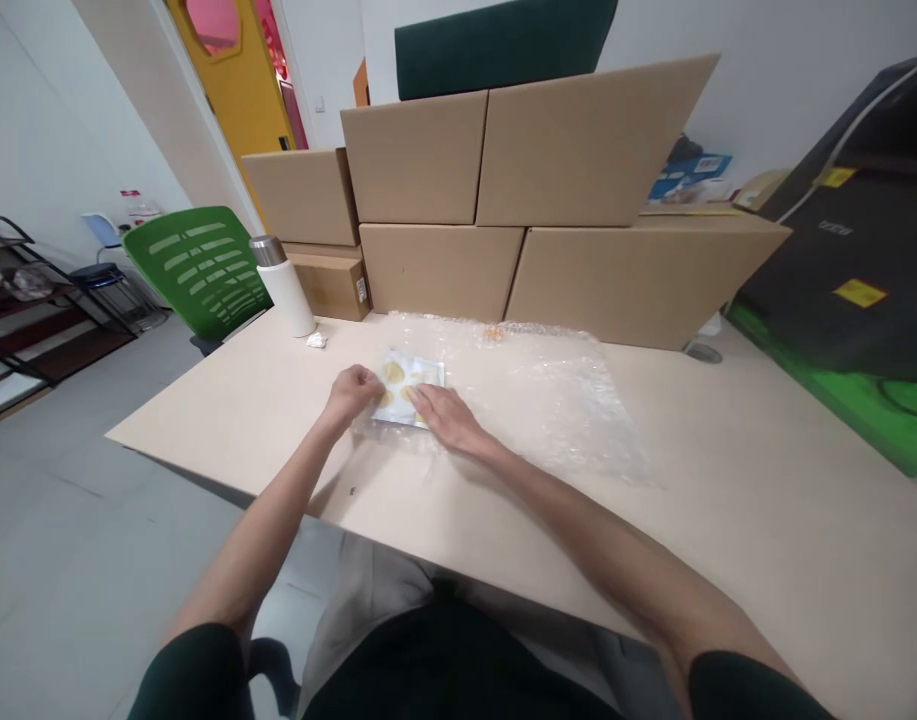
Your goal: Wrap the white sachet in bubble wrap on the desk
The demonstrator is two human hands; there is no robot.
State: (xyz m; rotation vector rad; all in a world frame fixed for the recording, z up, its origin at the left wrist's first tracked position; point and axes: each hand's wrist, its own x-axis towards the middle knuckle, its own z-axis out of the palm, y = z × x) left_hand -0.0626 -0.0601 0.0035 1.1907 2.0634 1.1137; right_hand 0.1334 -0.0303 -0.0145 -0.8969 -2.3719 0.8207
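A small flat white item with yellow round prints [411, 385] lies on a sheet of clear bubble wrap [548, 395] spread over the beige table [765, 520]. My left hand [353, 393] is curled at the item's left edge, its fingers closed on the edge or on the wrap there. My right hand [443, 412] lies flat on the item's near right part with its fingers stretched out.
A white bottle with a steel cap [285, 285] and a crumpled white scrap [317, 340] stand at the table's far left. Stacked cardboard boxes [548, 200] line the back. A green chair [199, 265] is at left, a black case [855, 260] at right.
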